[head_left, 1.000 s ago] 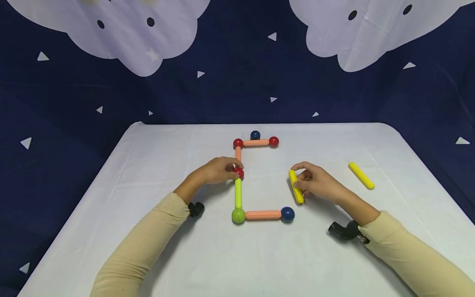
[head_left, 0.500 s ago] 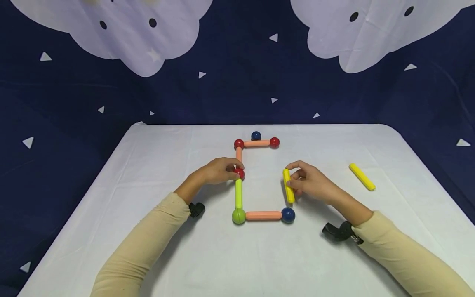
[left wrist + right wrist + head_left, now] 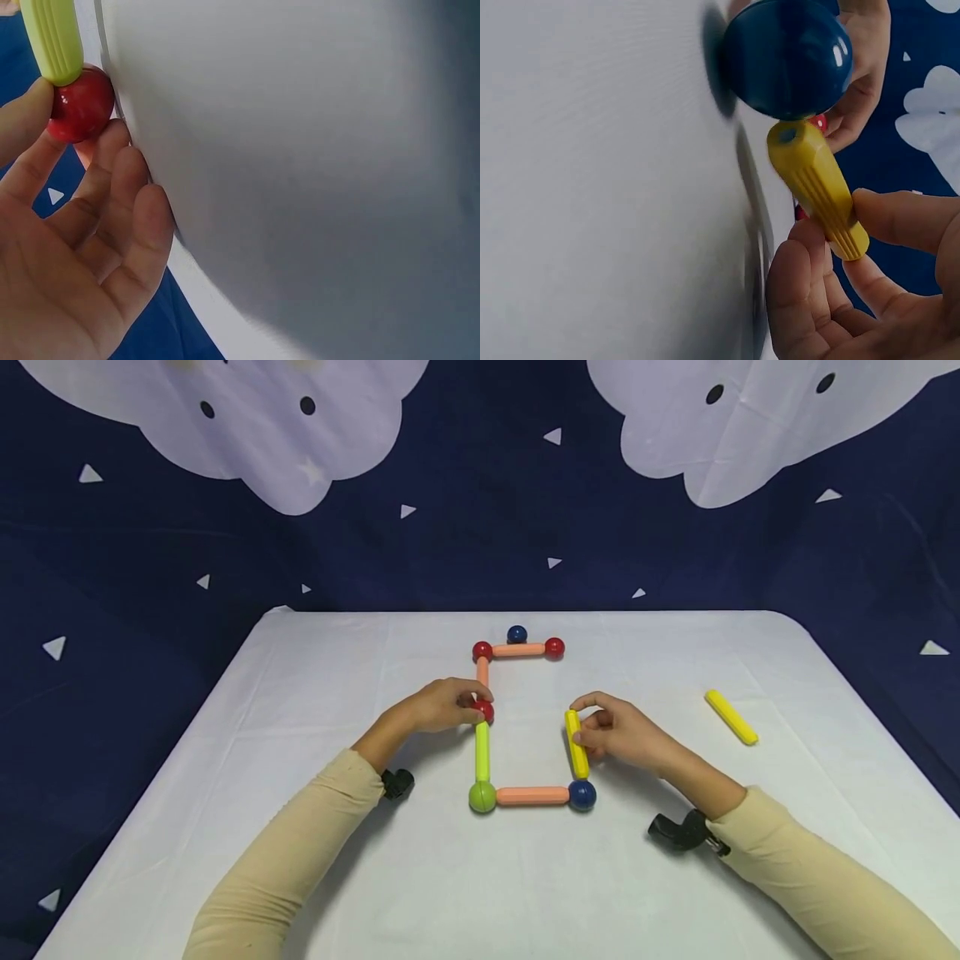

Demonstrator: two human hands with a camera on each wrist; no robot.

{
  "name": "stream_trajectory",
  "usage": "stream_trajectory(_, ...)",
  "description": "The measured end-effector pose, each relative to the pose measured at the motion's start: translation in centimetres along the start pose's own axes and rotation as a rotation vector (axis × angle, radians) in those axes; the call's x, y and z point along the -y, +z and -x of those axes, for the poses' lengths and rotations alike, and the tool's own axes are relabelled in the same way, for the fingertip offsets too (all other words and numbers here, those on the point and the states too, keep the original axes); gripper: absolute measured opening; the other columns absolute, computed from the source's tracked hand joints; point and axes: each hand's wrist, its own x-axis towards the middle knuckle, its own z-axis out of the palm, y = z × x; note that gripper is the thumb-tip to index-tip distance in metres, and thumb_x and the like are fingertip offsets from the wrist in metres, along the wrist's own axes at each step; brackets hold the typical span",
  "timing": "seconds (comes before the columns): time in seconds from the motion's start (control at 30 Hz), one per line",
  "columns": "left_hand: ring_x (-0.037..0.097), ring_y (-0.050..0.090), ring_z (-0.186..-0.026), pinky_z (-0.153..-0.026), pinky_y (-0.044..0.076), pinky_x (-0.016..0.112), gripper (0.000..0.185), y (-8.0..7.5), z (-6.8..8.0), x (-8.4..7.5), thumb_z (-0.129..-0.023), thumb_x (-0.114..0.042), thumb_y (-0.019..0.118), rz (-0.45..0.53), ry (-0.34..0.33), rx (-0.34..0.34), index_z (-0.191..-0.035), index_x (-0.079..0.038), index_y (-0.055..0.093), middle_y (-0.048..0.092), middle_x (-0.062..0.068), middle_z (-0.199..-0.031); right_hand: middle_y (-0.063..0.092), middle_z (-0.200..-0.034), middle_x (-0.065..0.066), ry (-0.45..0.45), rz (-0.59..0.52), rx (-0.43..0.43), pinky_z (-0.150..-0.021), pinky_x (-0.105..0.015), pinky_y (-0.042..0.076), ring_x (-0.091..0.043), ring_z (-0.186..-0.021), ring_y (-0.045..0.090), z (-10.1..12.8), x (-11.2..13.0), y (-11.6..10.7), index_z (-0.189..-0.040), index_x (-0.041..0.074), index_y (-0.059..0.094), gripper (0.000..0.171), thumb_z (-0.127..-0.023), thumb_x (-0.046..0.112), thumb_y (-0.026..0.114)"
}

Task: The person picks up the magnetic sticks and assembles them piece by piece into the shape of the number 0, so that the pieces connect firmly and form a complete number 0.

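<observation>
My left hand (image 3: 442, 705) pinches a red ball (image 3: 84, 106) between thumb and fingers, midway along the left side of a ball-and-stick frame. A light green stick (image 3: 482, 752) runs from that ball down to a green ball (image 3: 482, 797). From there an orange stick (image 3: 532, 796) leads right to a blue ball (image 3: 582, 795). My right hand (image 3: 621, 732) holds a yellow stick (image 3: 577, 744) between thumb and fingers. Its near end meets the blue ball, or nearly so; in the right wrist view the stick looks slightly tilted against the ball (image 3: 787, 60).
At the frame's far side, an orange stick (image 3: 519, 650) joins two red balls, the right one (image 3: 554, 648) at its free end. A second blue ball (image 3: 517, 634) sits just behind it. Another yellow stick (image 3: 731, 717) lies on the white tabletop (image 3: 420, 877) at right.
My right hand has carried the yellow stick left and then slightly nearer, bringing its near end to the blue ball. My left hand stays on the red ball.
</observation>
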Motion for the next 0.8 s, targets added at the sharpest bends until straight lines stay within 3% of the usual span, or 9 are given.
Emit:
stream_trajectory(0.43, 0.018, 0.056, -0.089, -0.072, 0.045, 0.025, 0.031, 0.06, 0.04, -0.01, -0.096, -0.021, 0.065, 0.001, 0.0, -0.006, -0.127, -0.02, 0.064, 0.065, 0.008, -0.111, 0.067, -0.097, -0.015, -0.008, -0.017, 0.03, -0.067, -0.029, 0.055, -0.018, -0.076, 0.064, 0.01, -0.34, 0.06, -0.133, 0.0, 0.049, 0.041, -0.095, 0.01, 0.061)
stream_trajectory(0.8, 0.018, 0.055, -0.088, -0.072, 0.044, 0.026, 0.029, -0.03, 0.13, -0.08, -0.096, -0.021, 0.066, 0.0, 0.002, -0.01, -0.125, -0.02, 0.065, 0.065, 0.007, -0.108, 0.066, -0.097, -0.014, -0.023, 0.08, 0.024, -0.064, -0.03, 0.054, -0.019, -0.075, 0.064, -0.65, -0.63, 0.17, -0.131, 0.003, 0.055, 0.039, -0.094, 0.015, 0.062)
